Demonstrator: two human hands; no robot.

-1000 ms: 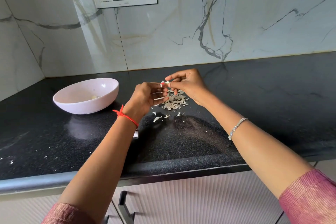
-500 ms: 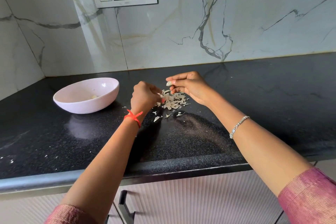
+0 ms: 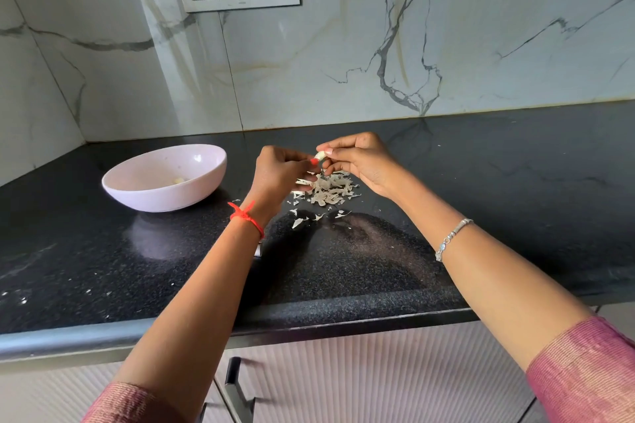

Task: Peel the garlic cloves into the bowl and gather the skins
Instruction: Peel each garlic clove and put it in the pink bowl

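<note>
Left hand (image 3: 281, 172) is back up from the skin pile (image 3: 330, 191); its curled fingers nip the garlic clove (image 3: 320, 156), pinched by the right hand (image 3: 360, 161) just above the pile; peeling resumes, I'd say; pink bowl (image 3: 206, 152) waits left.

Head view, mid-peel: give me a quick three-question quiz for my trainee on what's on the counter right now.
1. True or false: the pile of skins lies inside the bowl.
2. The garlic clove pinched by the right hand, with the left hand picking at its end, is: A above the pile of skins; B above the bowl; C resting against the wall.
3. Fill in: the skins lie on the black ____.
Key: 1 false; 2 A; 3 counter.
</note>
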